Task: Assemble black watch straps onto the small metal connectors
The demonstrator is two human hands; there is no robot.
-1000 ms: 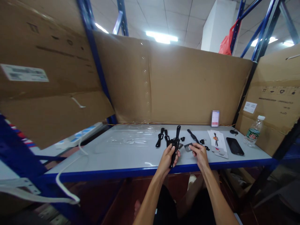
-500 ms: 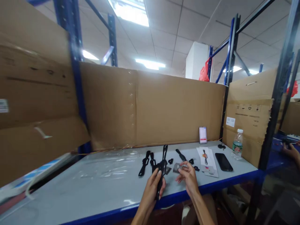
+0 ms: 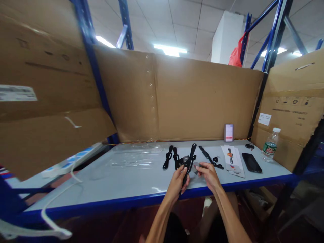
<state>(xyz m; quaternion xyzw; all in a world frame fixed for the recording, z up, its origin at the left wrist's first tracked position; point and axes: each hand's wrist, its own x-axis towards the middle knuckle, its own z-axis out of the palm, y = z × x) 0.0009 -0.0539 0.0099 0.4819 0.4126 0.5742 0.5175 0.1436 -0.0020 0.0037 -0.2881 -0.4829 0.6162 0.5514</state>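
Workshop or warehouse — blue metal racking (image 3: 95, 64), cardboard partition (image 3: 202, 101), ceiling lights (image 3: 170, 50)

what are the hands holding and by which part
The left hand holds a black tool by its near handle; the right hand pinches a thin grey plate by its right edge.

Left hand (image 3: 178, 179): grips a black two-handled tool (image 3: 188, 163). Right hand (image 3: 209, 174): pinches a thin grey plate (image 3: 195, 168), close beside the tool. Tabletop (image 3: 101, 187), grey, blue-edged: carries clear plastic wrappers (image 3: 136, 162) at left, further black tools (image 3: 168, 157), printed leaflets (image 3: 234, 162), a dark phone (image 3: 251, 162) lying flat, a labelled bottle (image 3: 269, 148) at right.
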